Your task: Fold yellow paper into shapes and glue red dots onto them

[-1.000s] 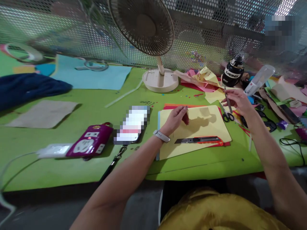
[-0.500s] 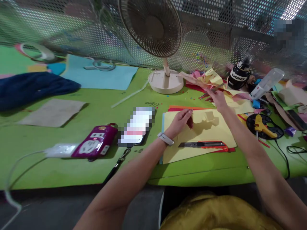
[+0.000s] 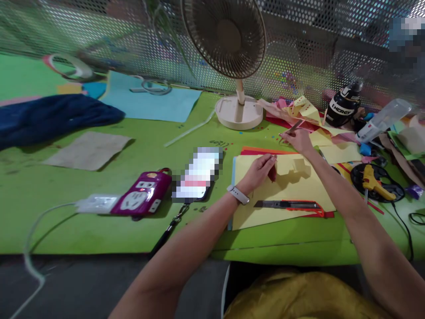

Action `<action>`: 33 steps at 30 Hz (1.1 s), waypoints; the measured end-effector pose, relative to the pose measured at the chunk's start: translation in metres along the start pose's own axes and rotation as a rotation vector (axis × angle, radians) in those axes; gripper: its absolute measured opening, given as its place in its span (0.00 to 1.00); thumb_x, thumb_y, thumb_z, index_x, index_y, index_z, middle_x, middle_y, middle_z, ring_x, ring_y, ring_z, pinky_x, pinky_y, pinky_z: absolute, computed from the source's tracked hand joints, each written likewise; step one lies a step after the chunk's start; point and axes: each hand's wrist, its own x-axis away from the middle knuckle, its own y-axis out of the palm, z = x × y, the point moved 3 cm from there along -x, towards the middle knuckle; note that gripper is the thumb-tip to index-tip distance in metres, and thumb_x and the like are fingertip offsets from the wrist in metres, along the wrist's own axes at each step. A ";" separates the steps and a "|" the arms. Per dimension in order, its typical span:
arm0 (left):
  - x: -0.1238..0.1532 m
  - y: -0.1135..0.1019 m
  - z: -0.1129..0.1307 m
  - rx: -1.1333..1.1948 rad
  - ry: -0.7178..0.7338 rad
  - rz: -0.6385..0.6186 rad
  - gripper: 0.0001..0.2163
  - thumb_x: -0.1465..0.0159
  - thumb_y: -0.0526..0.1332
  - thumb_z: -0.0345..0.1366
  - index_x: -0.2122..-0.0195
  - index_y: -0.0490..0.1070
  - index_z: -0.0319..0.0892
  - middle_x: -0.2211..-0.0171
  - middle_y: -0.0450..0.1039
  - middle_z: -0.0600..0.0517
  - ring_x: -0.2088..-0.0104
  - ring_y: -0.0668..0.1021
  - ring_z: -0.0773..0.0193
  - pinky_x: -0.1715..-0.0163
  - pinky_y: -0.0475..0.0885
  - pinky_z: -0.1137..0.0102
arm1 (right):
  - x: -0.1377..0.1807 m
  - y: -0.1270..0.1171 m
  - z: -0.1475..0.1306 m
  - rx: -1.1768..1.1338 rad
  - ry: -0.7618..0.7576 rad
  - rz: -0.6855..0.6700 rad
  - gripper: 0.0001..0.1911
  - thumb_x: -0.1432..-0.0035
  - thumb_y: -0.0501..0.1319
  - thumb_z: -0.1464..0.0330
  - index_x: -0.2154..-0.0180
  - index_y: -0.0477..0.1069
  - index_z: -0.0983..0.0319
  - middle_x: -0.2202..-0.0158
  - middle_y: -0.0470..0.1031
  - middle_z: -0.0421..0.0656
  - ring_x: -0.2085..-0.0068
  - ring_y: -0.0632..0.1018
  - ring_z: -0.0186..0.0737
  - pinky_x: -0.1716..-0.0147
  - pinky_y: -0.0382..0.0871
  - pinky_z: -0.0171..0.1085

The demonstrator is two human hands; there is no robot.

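Observation:
My left hand (image 3: 260, 172) is closed in a pinch over the yellow paper (image 3: 245, 212), with a small dark red piece (image 3: 272, 173) at its fingertips. An orange-and-black utility knife (image 3: 288, 205) lies on that paper below the hand, its blade end toward the left. Beyond the paper's far edge, my right hand (image 3: 300, 141) is closed around a slim, stick-like tool (image 3: 295, 126), low over the green tabletop and close to scattered coloured bits. The tool's exact kind is unclear, since fingers cover part of it.
A fan (image 3: 239, 113) stands behind the hands. To the right are paper scraps (image 3: 307, 108), a black bottle (image 3: 343, 106), a clear bottle (image 3: 385, 119) and a yellow glue gun (image 3: 373, 181). A phone (image 3: 199, 175) and a purple power strip (image 3: 142, 192) lie left.
The view has shifted, so most things appear farther right. My right hand has turned the slim tool more steeply and drawn slightly toward the left hand, which keeps its pinch on the red piece.

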 end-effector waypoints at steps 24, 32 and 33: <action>0.000 -0.002 -0.002 0.011 -0.031 0.003 0.22 0.33 0.56 0.56 0.74 0.61 0.44 0.83 0.70 0.55 0.85 0.69 0.73 0.83 0.62 0.77 | 0.001 0.018 0.020 -0.380 0.066 0.133 0.25 0.49 0.69 0.46 0.67 0.79 0.63 0.69 0.83 0.45 0.71 0.84 0.39 0.70 0.82 0.36; 0.000 -0.002 -0.002 0.007 -0.038 -0.004 0.23 0.33 0.56 0.58 0.74 0.61 0.44 0.83 0.71 0.56 0.84 0.70 0.72 0.83 0.62 0.77 | 0.001 0.015 0.024 -0.355 0.078 0.195 0.22 0.46 0.68 0.49 0.68 0.78 0.62 0.71 0.83 0.44 0.69 0.85 0.38 0.66 0.81 0.34; 0.001 -0.001 -0.002 0.007 -0.040 -0.003 0.23 0.33 0.56 0.58 0.74 0.61 0.44 0.82 0.71 0.56 0.84 0.70 0.72 0.83 0.62 0.76 | 0.001 0.015 0.025 -0.349 0.083 0.204 0.22 0.45 0.68 0.49 0.68 0.78 0.62 0.72 0.83 0.44 0.69 0.85 0.38 0.65 0.81 0.34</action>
